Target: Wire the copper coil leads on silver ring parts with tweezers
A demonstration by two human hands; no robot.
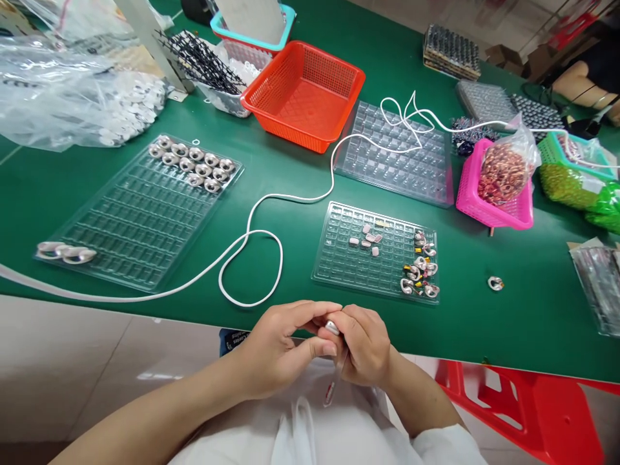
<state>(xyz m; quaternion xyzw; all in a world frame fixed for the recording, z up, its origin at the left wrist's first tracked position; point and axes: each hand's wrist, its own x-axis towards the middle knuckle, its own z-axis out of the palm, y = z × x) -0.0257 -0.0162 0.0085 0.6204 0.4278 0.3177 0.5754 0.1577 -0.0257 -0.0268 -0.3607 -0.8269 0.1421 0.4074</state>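
Note:
My left hand [283,349] and my right hand [364,342] meet at the table's near edge, fingers closed around a small, glossy, silvery-white earphone shell [332,327]. Most of the shell is hidden by my fingers. Below my right hand a clear, slim stick with red marks [330,392] pokes out, its upper end covered by that hand. Just beyond my hands lies a clear compartment tray [334,258]. Several pale pink pieces [371,237] sit in its middle, and several silvery earphone parts with yellow and black bits [420,268] line its right side.
Another clear tray [130,216] at left bears silvery shells [194,154]. A white cable [278,197] loops across the green table [271,168]. Behind are a red basket [310,97] and an empty-celled tray [397,155]. At right stand a pink basket [498,210] and a loose part [495,283].

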